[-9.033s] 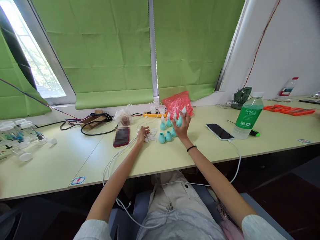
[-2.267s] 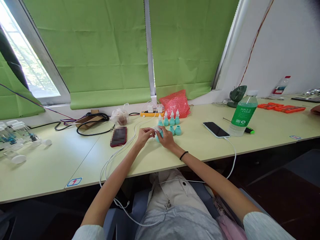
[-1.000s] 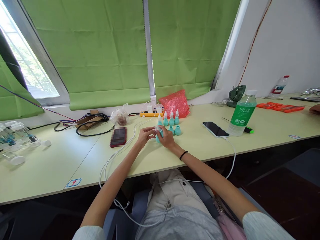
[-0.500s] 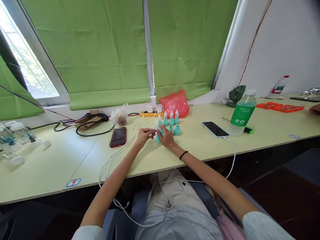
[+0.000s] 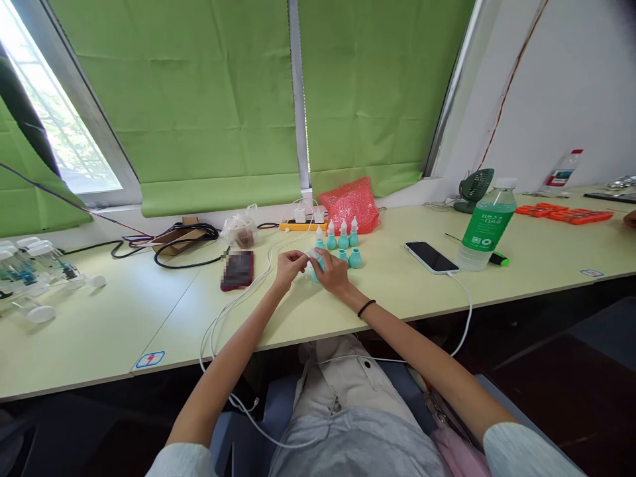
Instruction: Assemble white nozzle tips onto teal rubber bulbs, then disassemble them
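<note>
My left hand (image 5: 289, 268) and my right hand (image 5: 332, 270) meet over the table. A small whitish translucent piece (image 5: 314, 254) lies between their fingertips; its shape is unclear. The left fingers are pinched at its left side. My right fingers are wrapped round it and partly cover a teal piece (image 5: 315, 273) below. Just behind the hands, several teal bulbs with white pointed tips (image 5: 343, 235) stand in a row. In front of that row are open-topped teal bulbs (image 5: 354, 258), right beside my right hand.
Behind stand a red bubble-wrap bag (image 5: 350, 205) and an orange power strip (image 5: 298, 226). A dark phone (image 5: 240, 270) and white cables lie left. At right are a charging phone (image 5: 431, 258), a green-labelled bottle (image 5: 485, 228), a fan (image 5: 474, 189) and a person's hand (image 5: 631, 218).
The view has shifted slightly, moving the table things a little to the right. Both hands stay together around the small piece, with only slight finger movement.
</note>
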Motion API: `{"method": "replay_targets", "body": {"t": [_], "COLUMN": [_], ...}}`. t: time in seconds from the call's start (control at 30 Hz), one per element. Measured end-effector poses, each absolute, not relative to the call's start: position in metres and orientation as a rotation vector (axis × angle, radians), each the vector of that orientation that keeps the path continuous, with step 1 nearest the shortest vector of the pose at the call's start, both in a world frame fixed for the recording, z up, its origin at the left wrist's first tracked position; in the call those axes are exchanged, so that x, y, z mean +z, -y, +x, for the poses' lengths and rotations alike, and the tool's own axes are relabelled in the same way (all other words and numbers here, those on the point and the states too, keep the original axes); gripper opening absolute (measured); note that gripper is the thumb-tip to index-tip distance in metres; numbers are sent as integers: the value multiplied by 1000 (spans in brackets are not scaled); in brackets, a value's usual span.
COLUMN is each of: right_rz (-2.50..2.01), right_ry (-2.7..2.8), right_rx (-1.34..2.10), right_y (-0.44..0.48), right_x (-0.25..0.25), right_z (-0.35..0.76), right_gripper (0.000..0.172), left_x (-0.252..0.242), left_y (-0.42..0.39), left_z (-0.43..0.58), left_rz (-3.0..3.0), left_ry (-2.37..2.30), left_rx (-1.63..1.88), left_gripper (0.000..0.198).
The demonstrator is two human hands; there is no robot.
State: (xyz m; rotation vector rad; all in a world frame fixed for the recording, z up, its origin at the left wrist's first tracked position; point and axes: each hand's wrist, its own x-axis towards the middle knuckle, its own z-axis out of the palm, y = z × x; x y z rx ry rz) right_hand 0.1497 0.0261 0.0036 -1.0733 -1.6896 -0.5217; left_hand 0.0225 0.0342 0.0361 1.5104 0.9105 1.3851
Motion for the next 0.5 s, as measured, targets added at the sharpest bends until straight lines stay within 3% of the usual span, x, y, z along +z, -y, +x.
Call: {"method": "replay_targets", "body": {"t": [0.5], "right_rz": [-1065], "right_ry": [1591], "right_rx": [-476], "right_y": [-29], "right_x": [6], "right_z": [159], "right_gripper": [30], "left_x": [28], "left_y": [-54], "left_z": [2], "left_rz": [1410], "left_ry": [-1296], "left_rx": [1702], "left_gripper": [9]}}
